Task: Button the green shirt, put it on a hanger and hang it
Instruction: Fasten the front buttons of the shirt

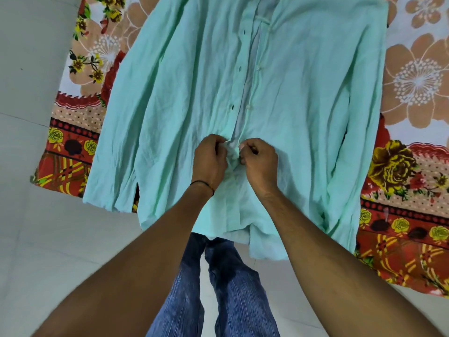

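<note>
Pinching the two front edges of the green shirt (pixel 291 105) together low on the placket, both hands on it.
Left hand (pixel 209 161) is curling its fingers round the buttonhole edge. Right hand (pixel 261 161) is nipping the button edge btwn thumb & fingers, and the hands are nearly touching. Shirt is lying front-up on a floral bedsheet (pixel 413 76), w/ its hem reaching past the sheet's near edge above the person's jeans (pixel 233 288). Placket above the hands is gaping open.

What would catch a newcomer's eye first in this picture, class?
A pale green shirt lies spread across the middle, its front open higher up. The left hand and right hand pinch its two front edges together low on the shirt. Beneath it shows a bright flowered sheet, red and yellow at the sides.
</note>
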